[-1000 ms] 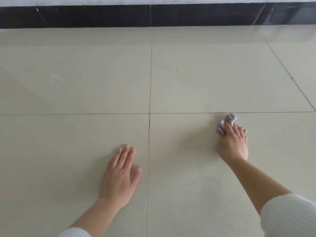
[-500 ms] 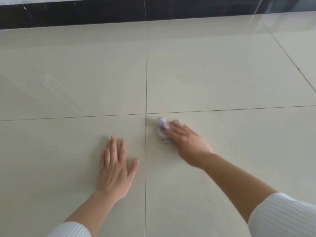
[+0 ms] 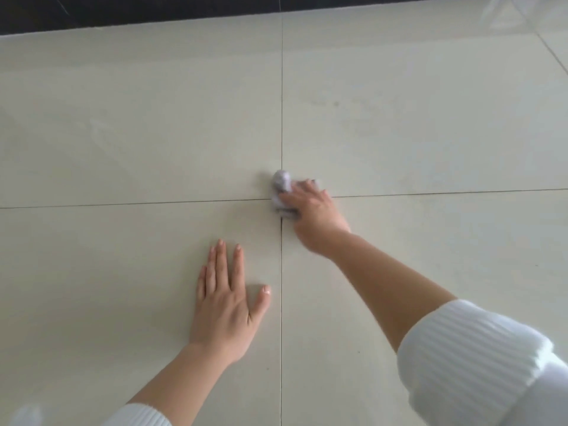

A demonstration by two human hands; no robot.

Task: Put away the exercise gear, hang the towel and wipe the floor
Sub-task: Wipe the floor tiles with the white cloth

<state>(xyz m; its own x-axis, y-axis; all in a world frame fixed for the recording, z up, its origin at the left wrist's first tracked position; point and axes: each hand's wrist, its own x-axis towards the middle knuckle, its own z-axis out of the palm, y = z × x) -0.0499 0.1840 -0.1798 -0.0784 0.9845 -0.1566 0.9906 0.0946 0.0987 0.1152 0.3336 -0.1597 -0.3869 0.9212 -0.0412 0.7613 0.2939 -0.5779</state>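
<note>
Floor (image 3: 123, 133) of pale, glossy cream tiles fills the view from the person's head camera. Nearest the viewer, two white ribbed sleeves (image 3: 467, 361) frame the bottom corners, pushed up the bare forearms. The left hand (image 3: 226, 305) lies flat on the near left tile, palm down, fingers straight and close together, thumb spread out toward the grout line (image 3: 281, 333) just beside it. Farther out, the right hand (image 3: 313, 210) presses a small crumpled pale grey cloth (image 3: 281, 186) against the floor, fingers curled over it. The cloth sits right where four tiles meet and looks blurred. At the far edge, a dark, near-black band (image 3: 138, 7) runs along the top of the tiles.
</note>
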